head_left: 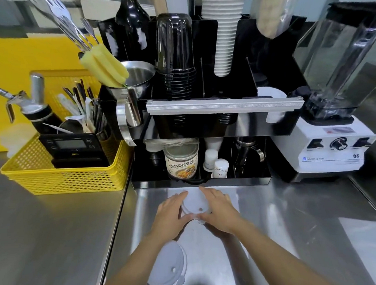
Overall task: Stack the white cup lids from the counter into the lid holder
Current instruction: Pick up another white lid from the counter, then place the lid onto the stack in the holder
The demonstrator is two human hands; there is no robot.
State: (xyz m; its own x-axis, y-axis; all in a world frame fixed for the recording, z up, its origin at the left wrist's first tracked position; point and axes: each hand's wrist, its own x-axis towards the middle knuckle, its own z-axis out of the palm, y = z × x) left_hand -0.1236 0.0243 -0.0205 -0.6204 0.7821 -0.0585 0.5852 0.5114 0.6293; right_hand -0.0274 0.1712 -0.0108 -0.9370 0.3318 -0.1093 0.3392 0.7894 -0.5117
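Lids (194, 203) are being clamped between left hand (170, 213) and right hand (220, 209) on tabletop (292, 224), holder (270, 92) lying ahead, rightward.

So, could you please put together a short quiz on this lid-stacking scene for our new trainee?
1. True or false: both hands, left and right, hold the stack of white lids.
2. Where does the loose white lid lie? A) in the yellow basket B) on the steel counter under the left forearm C) on the blender
3. What colour are the upside-down cups in the organiser?

Key: 1 true; 2 B; 3 black.
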